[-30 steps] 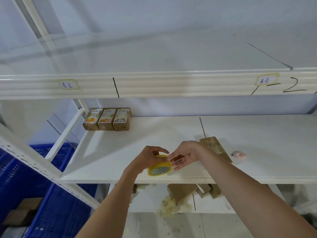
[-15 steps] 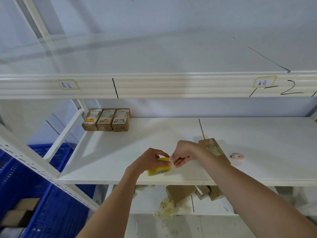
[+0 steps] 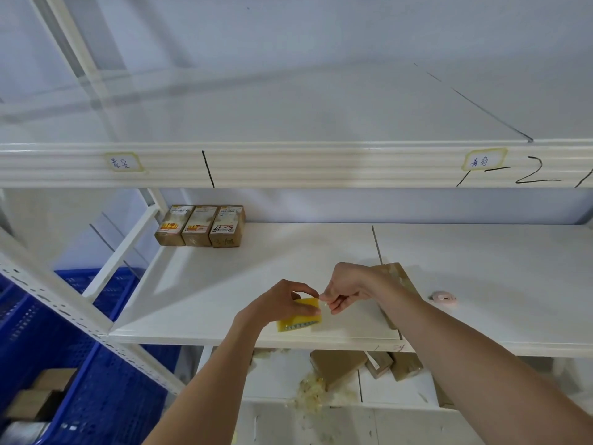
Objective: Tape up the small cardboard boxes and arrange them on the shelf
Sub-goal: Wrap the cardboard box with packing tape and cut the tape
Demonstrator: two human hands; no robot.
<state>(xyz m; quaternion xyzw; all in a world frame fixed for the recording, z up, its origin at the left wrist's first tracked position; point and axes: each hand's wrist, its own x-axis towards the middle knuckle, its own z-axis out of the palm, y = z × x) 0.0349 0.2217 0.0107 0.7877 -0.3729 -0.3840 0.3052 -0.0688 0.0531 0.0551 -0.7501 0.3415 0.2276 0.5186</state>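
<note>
Three taped boxes (image 3: 200,225) sit side by side at the shelf's (image 3: 224,277) back, around 10 o'clock. Tape roll (image 3: 300,314) is near the front edge at 6, another box (image 3: 396,281) just right at 3, more boxes (image 3: 362,364) on the level below.

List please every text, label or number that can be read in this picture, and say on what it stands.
"2", with strokes beside it: drawn by marker on the upper shelf edge, right side.
Left paper label on that edge: handwritten, not legible.
Right paper label: handwritten, not legible.
Three taped boxes at the shelf's back: printed stickers, too small; rightmost bears a scrawl, unreadable.
Yellow tape roll: no text seen.
</note>
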